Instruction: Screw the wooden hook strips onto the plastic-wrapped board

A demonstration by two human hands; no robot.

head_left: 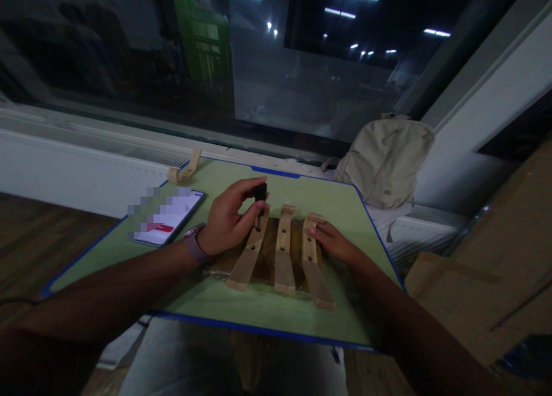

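L hand [228, 215] pinches screwdriver [260, 192], shaft down at left wooden hook [246, 264] on brown board [267, 252]; R hand [335, 242] pinches right wooden hook [317, 278], board's R edge. Green table [336, 203] under board; window [259, 68] beyond.

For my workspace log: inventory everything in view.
Table: one, green with blue edge, centre
Board: one, brown, table's middle
Wooden pieces: three, tan, on the board
Loose wooden piece: one, tan, table's far left corner
Tool: one, black handle, in left hand
Phone: one, pale screen, table's left
Backpack: one, beige, beyond table, right
Window: one, dark, behind table
Radiator: at least one, white, below window
Cardboard: count unclear, brown, right
Floor: one, brown, left
Cloth: count unclear, whitish, below table
Watch: one, pinkish, left wrist
Left hand: one, around tool
Right hand: one, on rightmost piece
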